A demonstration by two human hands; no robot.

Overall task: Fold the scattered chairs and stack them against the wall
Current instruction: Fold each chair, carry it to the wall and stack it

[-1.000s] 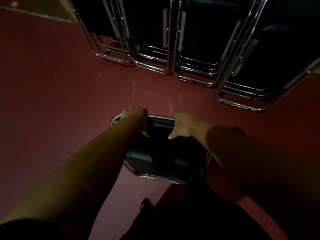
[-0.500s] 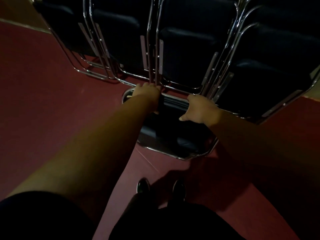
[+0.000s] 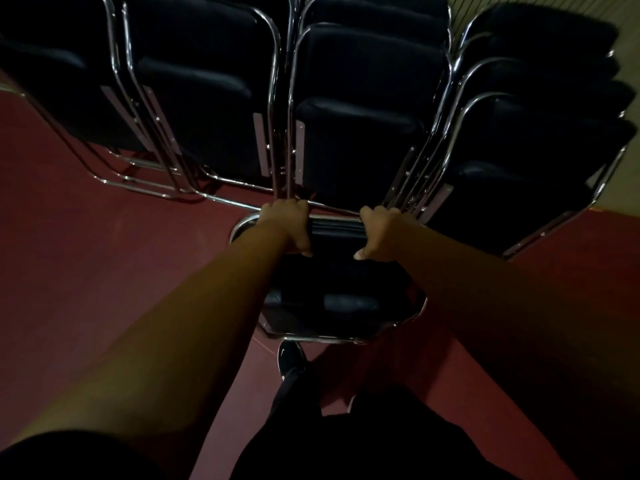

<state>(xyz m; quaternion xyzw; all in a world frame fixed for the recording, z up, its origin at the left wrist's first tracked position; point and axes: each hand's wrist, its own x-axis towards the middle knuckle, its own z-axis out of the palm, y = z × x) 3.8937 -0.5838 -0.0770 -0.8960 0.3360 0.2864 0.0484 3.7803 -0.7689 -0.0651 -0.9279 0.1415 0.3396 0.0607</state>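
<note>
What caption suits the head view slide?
Left hand and right hand grip a black chair in front of stacked chairs.

Left hand (image 3: 287, 226) and right hand (image 3: 379, 233) bare, arms bare to a short black sleeve (image 3: 52, 455); black trousers (image 3: 346, 445); black shoe (image 3: 291, 358) with white mark

The stacked chairs (image 3: 360, 109) stand close ahead of the left hand (image 3: 287, 226) and right hand (image 3: 379, 233), the folded chair (image 3: 332, 299) filling the gap before them; bare red floor (image 3: 86, 271) lies open leftward.
</note>
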